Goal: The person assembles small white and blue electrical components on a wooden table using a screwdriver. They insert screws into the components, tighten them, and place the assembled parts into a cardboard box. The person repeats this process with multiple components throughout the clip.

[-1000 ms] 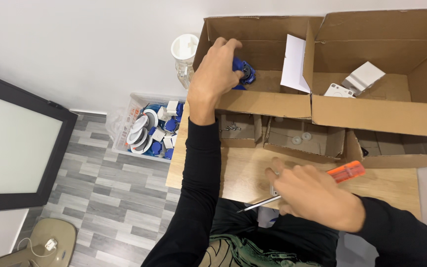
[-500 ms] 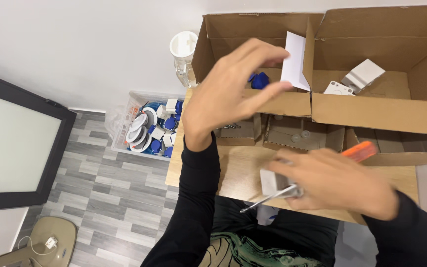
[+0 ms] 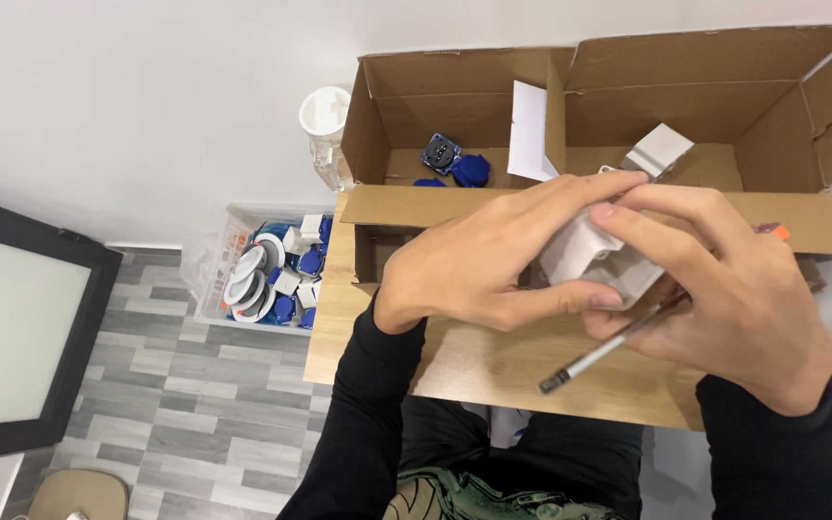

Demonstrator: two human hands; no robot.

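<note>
Gripping a white plastic socket part from both sides, the left hand and right hand are meeting above the far edge of the wooden table. Left fingers are wrapping over and under the part; right fingers are pressing on its top while also pinching a screwdriver, its metal shaft pointing toward the table's near edge. Behind, an open cardboard box is holding blue parts in its left compartment. Beside the table's left edge, a clear bin is sitting on the floor.
</note>
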